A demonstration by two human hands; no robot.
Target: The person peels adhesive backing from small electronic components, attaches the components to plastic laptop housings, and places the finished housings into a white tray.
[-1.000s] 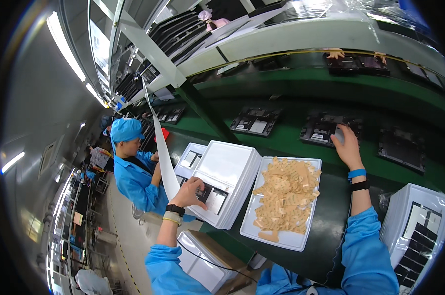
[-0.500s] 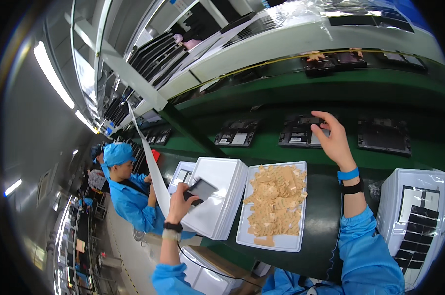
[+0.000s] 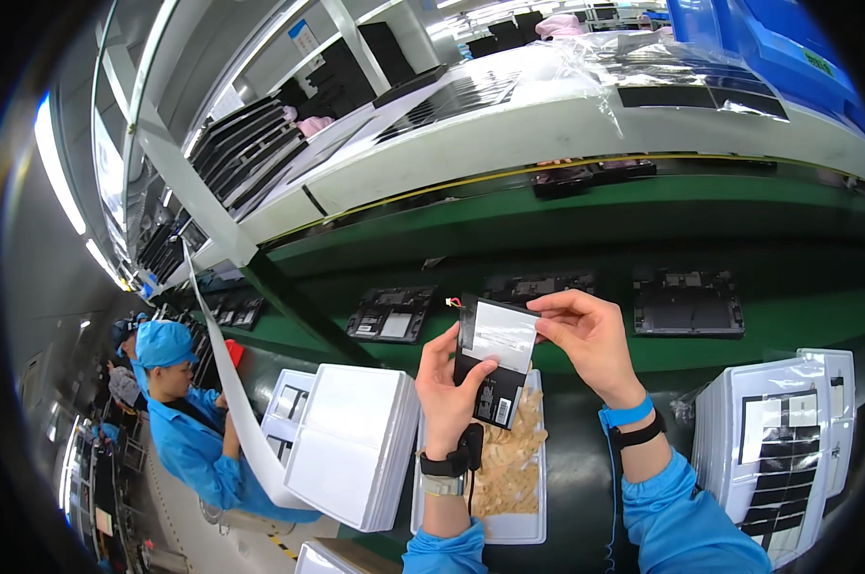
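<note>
A flat black battery pack (image 3: 494, 387) with a pale upper panel, a printed label and a short red lead with a white plug is held up in front of me. My left hand (image 3: 448, 397) grips its left side, thumb across the front. With finger and thumb, my right hand (image 3: 593, 342) pinches its upper right edge; whether a film is caught there too I cannot tell. Under the battery pack is a white tray (image 3: 536, 521) heaped with tan paper-like pieces (image 3: 509, 478), partly hidden by my left hand and wrist.
Opened black device housings (image 3: 689, 304) lie along the green bench (image 3: 585, 359). White trays are stacked at left (image 3: 346, 440) and right (image 3: 714, 430), the right ones bearing dark flat pieces. A shelf (image 3: 509, 134) spans above. A co-worker in blue (image 3: 188, 430) stands at left.
My left hand has lifted the dark flat piece from above the left tray stack to the middle. My right hand has come down from a housing and now grips its edge. The view has shifted.
</note>
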